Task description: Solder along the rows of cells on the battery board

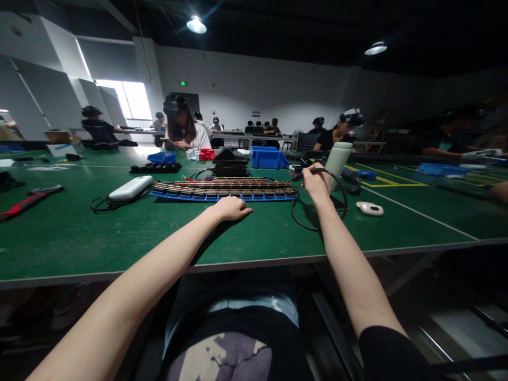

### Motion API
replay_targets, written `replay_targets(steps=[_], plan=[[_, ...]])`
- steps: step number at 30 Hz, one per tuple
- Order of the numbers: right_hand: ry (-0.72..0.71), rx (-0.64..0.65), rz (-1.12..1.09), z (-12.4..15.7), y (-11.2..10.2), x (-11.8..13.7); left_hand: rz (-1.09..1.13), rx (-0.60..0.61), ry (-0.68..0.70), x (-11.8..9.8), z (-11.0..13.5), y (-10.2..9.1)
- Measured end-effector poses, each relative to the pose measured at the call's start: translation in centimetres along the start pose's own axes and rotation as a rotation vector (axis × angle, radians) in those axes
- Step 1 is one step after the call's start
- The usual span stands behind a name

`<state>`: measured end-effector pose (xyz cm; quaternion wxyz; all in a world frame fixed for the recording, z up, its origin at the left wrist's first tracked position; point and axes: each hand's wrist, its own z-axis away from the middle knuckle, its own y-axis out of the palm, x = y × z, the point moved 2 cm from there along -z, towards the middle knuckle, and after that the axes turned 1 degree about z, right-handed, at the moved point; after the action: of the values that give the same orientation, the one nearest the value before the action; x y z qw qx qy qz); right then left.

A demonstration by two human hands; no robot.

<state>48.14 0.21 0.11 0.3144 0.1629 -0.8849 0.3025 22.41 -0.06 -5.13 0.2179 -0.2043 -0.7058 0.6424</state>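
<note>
Two signs on the far wall (278, 74) are all the writing I can spot: a lit green sign (183, 83) and a small purplish sign (256, 114), both too tiny for me to read over this feed. On the pale green bottle (340, 157) I can make out plain colour only.

My left forearm (170, 264) runs up from the lower left, and the left hand (233, 208) lies palm down at the near edge of the long wire assembly (222, 189), thumb toward the right. Its fingertips are hidden from me, so I cannot tell whether they grip anything.

My right forearm (345, 243) reaches up from a black sleeve (391, 349). The right hand (316, 182) is raised just beside the bottle, fingers bent together, clamped on a black cable (346, 198) that loops down around the wrist.

The assembly, blue along its front, lies lengthwise across the green table (270, 238), between a white rounded device (132, 188) and the right hand, with a black box (230, 165) just behind it.
</note>
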Motion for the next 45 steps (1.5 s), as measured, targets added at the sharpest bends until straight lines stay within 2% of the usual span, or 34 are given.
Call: replay_targets(steps=[10, 45], plan=[[-0.058, 0.012, -0.044, -0.12, 0.25, -0.14, -0.008, 0.001, 0.004, 0.03, 0.03, -0.01], [-0.084, 0.02, -0.048, 0.39, 0.05, 0.39, -0.014, 0.009, -0.007, -0.08, 0.12, -0.12]])
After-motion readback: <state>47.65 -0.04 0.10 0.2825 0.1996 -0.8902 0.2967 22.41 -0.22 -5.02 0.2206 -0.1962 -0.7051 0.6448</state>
